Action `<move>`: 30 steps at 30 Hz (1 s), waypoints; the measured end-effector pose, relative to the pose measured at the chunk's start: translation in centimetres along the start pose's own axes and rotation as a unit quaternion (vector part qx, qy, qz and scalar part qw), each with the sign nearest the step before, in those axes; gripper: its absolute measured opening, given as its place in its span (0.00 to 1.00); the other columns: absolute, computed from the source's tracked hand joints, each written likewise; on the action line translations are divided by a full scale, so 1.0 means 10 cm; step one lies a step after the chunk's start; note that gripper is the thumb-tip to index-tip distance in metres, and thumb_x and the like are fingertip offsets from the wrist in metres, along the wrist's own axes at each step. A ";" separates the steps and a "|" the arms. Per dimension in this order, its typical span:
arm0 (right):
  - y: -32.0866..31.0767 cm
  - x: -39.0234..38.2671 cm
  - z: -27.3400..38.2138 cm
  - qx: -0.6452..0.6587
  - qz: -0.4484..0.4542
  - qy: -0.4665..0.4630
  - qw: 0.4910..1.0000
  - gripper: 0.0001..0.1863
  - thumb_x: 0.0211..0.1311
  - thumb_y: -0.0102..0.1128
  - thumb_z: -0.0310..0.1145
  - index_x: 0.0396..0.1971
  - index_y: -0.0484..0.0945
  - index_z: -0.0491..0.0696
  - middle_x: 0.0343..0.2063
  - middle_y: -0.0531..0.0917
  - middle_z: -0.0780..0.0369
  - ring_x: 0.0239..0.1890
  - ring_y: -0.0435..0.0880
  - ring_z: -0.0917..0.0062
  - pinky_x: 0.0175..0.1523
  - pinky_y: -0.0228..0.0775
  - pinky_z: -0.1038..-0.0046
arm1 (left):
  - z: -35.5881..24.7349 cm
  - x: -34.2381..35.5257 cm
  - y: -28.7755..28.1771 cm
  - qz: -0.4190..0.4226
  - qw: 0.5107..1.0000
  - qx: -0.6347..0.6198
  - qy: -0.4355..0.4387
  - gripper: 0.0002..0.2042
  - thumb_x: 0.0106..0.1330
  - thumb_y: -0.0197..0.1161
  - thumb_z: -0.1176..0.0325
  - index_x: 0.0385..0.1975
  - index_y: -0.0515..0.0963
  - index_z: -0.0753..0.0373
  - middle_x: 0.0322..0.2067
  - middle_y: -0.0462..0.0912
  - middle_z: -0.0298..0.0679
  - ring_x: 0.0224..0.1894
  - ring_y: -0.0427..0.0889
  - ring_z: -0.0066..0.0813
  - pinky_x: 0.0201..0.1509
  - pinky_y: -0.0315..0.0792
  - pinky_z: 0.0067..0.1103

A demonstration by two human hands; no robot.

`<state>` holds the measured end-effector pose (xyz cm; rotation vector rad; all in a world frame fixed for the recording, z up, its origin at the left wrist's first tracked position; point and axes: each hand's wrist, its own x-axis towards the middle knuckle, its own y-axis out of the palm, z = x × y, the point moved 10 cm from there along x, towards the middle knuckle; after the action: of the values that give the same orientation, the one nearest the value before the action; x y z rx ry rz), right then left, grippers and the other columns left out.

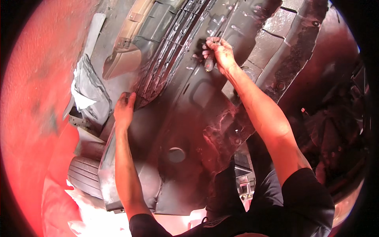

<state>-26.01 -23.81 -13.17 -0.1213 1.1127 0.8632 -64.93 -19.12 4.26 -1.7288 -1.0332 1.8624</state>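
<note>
A large dark plastic panel (177,126) with slots, holes and a slatted grille (179,31) spans the middle of the view. My left hand (124,108) has its fingers closed on the panel's edge at the lower end of the grille. My right hand (219,53), raised beside the grille, has its fingers curled round a small tool with a short dark cylindrical handle (209,65); the tool's working end is hidden among my fingers.
A tan plastic piece (120,63) and crumpled grey-white material (89,87) lie left of the panel. A tyre (83,175) is at lower left, beside a red surface (31,118). A grey shielded strip (276,27) and dark parts (327,110) are on the right.
</note>
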 end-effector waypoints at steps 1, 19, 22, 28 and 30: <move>-0.04 0.01 0.09 -0.003 0.007 -0.009 1.000 0.09 0.64 0.60 0.23 0.43 0.76 0.41 0.28 0.83 0.57 0.23 0.82 0.75 0.27 0.76 0.75 | -0.03 -0.01 -0.01 0.008 1.000 -0.003 -0.004 0.38 0.69 0.51 0.39 0.60 0.70 0.74 0.52 0.79 0.60 0.58 0.76 0.53 0.63 0.66 0.34; -0.12 -0.12 0.63 -0.146 0.112 -0.054 0.981 0.27 0.70 0.59 0.34 0.64 0.62 0.44 0.29 0.81 0.60 0.16 0.79 0.77 0.20 0.71 0.75 | -0.10 0.04 0.04 0.055 0.998 0.015 -0.010 0.36 0.71 0.47 0.38 0.59 0.72 0.71 0.56 0.77 0.59 0.62 0.73 0.54 0.66 0.64 0.36; -0.12 -0.64 0.78 -0.139 0.092 -0.057 0.984 0.29 0.68 0.58 0.31 0.66 0.60 0.45 0.27 0.78 0.61 0.16 0.79 0.77 0.19 0.75 0.75 | 0.03 0.15 0.02 0.009 0.999 0.016 0.029 0.36 0.70 0.48 0.38 0.59 0.73 0.69 0.56 0.77 0.58 0.62 0.73 0.55 0.66 0.64 0.37; -0.11 -2.30 1.30 -0.112 0.106 -0.052 0.987 0.21 0.63 0.54 0.28 0.56 0.67 0.44 0.29 0.77 0.64 0.20 0.76 0.82 0.21 0.76 0.77 | 0.29 0.07 0.24 0.058 0.988 -0.109 0.097 0.30 0.74 0.47 0.46 0.55 0.74 0.72 0.52 0.80 0.56 0.57 0.76 0.53 0.62 0.67 0.37; -0.27 -2.68 1.88 -0.107 0.018 -0.094 0.990 0.19 0.62 0.54 0.27 0.53 0.69 0.44 0.28 0.77 0.64 0.18 0.75 0.83 0.21 0.74 0.76 | 0.27 0.16 0.31 -0.009 0.994 -0.036 0.099 0.32 0.74 0.46 0.44 0.55 0.73 0.74 0.53 0.78 0.60 0.57 0.75 0.57 0.60 0.67 0.39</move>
<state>-14.81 -31.12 16.86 -0.1943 0.8458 1.0047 -67.21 -20.65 0.80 -1.8954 -1.0453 1.6204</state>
